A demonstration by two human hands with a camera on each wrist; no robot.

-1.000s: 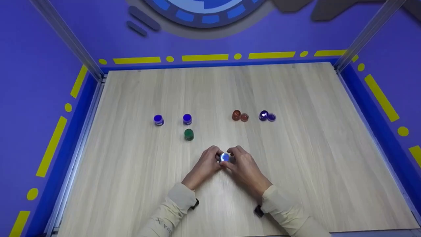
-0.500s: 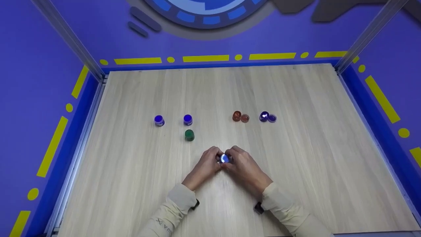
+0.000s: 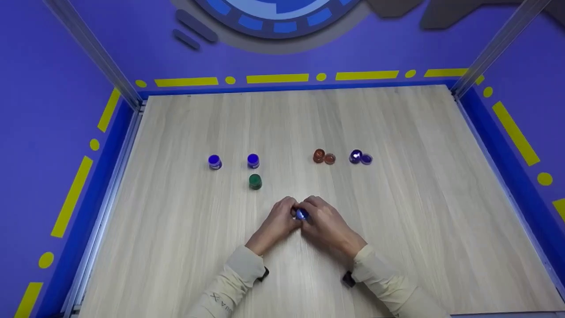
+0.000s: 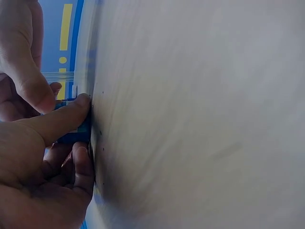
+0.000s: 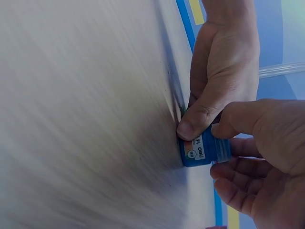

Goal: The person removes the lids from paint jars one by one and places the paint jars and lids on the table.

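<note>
A small blue paint jar with a printed label stands between both hands near the front middle of the table. My left hand grips its body from the left, the thumb lying across the label side in the left wrist view. From the other side my right hand holds the clear ribbed lid, its thumb and fingers around the rim. The right wrist view shows the blue jar's base close to the tabletop. Fingers cover much of the jar in the head view.
Two purple-topped jars and a green jar stand behind on the left. Farther right are an orange-brown jar beside its round lid, and a dark purple jar beside another lid. Blue walls enclose the table.
My right fingers have closed in and turned over the top of the blue jar, so less of its lid shows now. The left hand stays in place, and the other jars have not moved.
</note>
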